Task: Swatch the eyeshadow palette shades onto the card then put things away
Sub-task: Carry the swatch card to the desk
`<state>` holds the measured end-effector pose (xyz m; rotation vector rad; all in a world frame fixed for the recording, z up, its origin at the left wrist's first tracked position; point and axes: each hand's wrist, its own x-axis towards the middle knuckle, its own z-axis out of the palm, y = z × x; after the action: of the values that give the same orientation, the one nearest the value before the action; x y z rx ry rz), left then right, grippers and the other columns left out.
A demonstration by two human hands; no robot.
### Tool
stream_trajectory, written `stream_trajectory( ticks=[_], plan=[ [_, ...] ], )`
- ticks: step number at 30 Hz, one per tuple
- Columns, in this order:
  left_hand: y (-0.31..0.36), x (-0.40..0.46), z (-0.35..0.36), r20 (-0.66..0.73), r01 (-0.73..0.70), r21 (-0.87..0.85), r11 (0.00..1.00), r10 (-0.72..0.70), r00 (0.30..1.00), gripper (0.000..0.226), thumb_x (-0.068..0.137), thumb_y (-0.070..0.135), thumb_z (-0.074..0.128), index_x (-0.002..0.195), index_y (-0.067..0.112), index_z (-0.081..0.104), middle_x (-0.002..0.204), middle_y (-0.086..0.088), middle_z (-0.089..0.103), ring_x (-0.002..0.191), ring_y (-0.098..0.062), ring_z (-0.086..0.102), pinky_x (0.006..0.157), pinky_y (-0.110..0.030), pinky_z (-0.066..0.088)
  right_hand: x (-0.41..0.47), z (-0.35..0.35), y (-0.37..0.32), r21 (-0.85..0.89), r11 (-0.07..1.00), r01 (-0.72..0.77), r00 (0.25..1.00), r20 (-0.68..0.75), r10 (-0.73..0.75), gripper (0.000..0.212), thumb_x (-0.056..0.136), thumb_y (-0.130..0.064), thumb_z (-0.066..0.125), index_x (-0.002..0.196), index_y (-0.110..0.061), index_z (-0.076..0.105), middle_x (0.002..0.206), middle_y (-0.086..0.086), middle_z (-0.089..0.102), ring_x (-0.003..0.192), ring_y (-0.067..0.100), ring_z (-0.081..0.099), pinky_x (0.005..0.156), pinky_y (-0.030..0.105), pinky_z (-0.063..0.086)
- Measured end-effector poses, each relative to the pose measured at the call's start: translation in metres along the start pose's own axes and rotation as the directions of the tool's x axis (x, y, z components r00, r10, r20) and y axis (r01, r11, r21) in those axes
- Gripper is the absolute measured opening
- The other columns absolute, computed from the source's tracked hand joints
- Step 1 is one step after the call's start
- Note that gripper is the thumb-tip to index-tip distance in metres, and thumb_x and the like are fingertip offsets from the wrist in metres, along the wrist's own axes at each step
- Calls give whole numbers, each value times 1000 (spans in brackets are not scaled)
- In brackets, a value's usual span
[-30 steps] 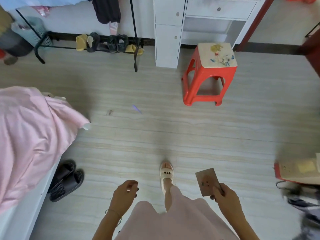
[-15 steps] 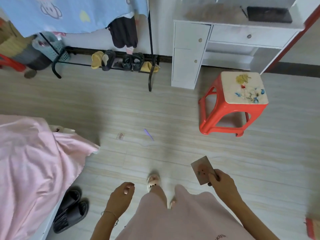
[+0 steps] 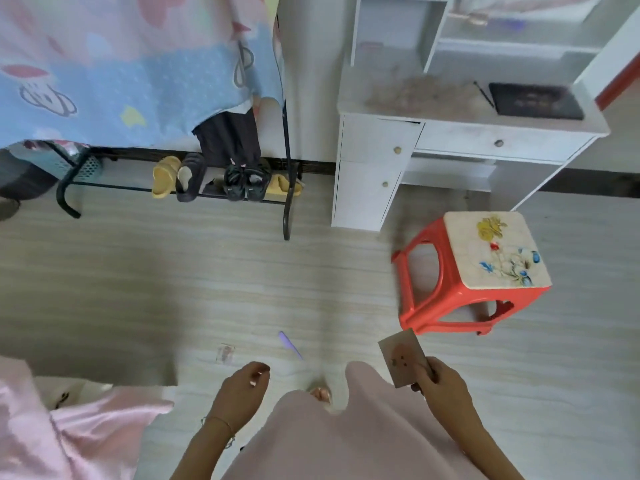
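Note:
My right hand (image 3: 440, 384) pinches a small brown card (image 3: 401, 356) by its lower right corner; a few dark swatch dots show on its face. My left hand (image 3: 242, 389) hangs low beside my pink skirt with loosely curled fingers and holds nothing. A dark flat case (image 3: 535, 100), possibly the eyeshadow palette, lies on the top of the white desk (image 3: 450, 133) at the far right. Beside it on the desk top lies a thin dark stick (image 3: 483, 93).
A red stool (image 3: 474, 271) with a flowered top stands in front of the desk. A black rack (image 3: 287, 202) with shoes and hanging cloth fills the far left. A pink-covered bed (image 3: 52, 427) is at lower left. A purple scrap (image 3: 289, 342) and a clear wrapper (image 3: 225, 353) lie on the floor.
The view has tilted up and moved forward toward the desk, so the desk top and dark case now show. My right hand keeps the card; my left hand stays loosely curled.

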<state>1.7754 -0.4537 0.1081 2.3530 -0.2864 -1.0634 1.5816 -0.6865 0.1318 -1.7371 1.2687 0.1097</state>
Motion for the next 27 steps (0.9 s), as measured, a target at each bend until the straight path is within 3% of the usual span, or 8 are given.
stream_trajectory(
  ticks=[3,9,15,22,27],
  plan=[
    [42,50,-21,11,-63,19,998,63,998,15,93,19,47,99,22,60,97,1,66,85,-13,61,68,-17,39,25,-12,-23,64,998,-26,997,-76,31,26,92,-29,46,71,-21,59,66,-2,65,67,13,57,54,25,34],
    [127,131,-25,66,-127,10,992,126,990,15,92,15,47,96,24,59,89,3,65,83,-14,62,69,-18,40,83,-35,-35,152,978,-141,975,-148,163,26,92,-23,48,68,-19,58,61,0,65,67,17,58,58,29,38],
    [193,189,-8,64,-73,-18,997,74,995,15,92,13,47,96,21,59,90,-1,67,74,-9,64,61,-11,40,169,-85,-49,189,962,-197,959,-165,229,25,93,-28,46,74,-18,59,65,2,67,70,20,60,62,31,39],
    [313,260,-7,63,-136,-4,991,136,989,13,93,14,47,98,18,58,90,-3,66,76,-13,64,65,-20,42,280,-162,-89,118,977,-176,963,-184,196,29,91,-17,49,64,-5,52,63,11,62,62,23,53,55,29,34],
    [378,307,-18,24,-157,-53,986,158,987,14,92,12,48,97,19,59,89,-2,65,76,-11,63,65,-21,43,340,-186,-132,88,985,-151,970,-181,165,35,91,-18,48,58,-12,40,52,1,45,53,16,41,50,28,29]
  ],
)
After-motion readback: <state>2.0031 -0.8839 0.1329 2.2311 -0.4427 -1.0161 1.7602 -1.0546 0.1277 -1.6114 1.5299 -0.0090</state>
